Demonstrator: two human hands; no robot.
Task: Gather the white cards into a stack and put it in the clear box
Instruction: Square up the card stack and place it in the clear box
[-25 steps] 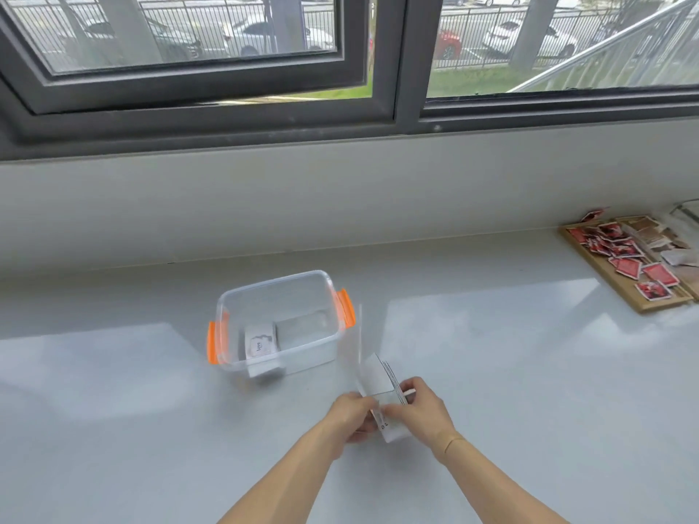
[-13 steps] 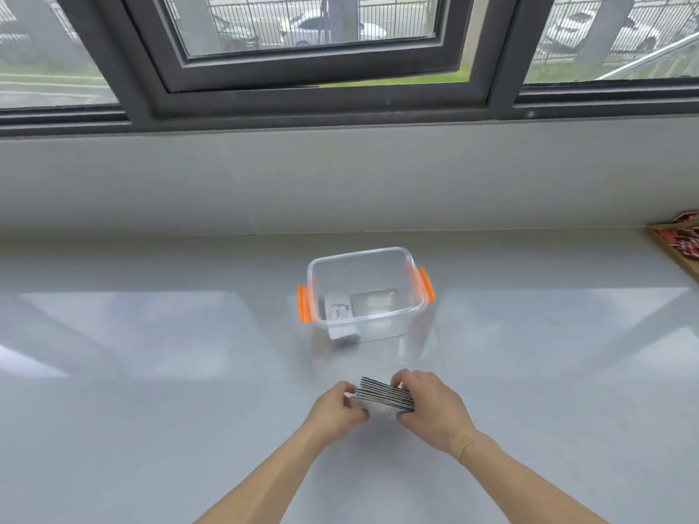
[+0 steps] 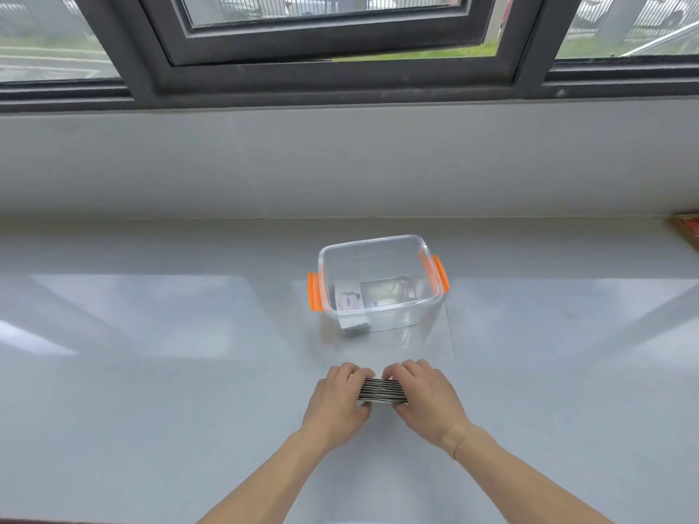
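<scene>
- The stack of cards (image 3: 382, 391) lay squared between both hands, low over the pale grey worktop (image 3: 151, 372), its striped edge of dark and white lines facing the camera
- The left hand (image 3: 337, 400) held the stack's left end, fingers curled over the top and the thumb tucked under near the lower corner
- The right hand (image 3: 423, 397) clasped the right end in the same way, fingers draped over the top edge, so that only the middle part of the stack showed between the two hands
- Whether the stack touched the worktop or sat just above it could not be told
- The clear box (image 3: 378, 323) stood beyond the hands, nearer the wall and apart from the stack, upright and without a lid, an orange clip (image 3: 314, 293) on its left side and another on the right
- Inside the box, a white card (image 3: 348, 299) with small dark print leaned at the left; beside it lay a greyish rectangular thing too indistinct to name
- At the far right edge of the view, a corner of a wooden tray (image 3: 686, 230) showed on the worktop, well apart from the box
- A grey wall (image 3: 340, 156) rose behind the worktop, with a dark window frame (image 3: 340, 75) above it
</scene>
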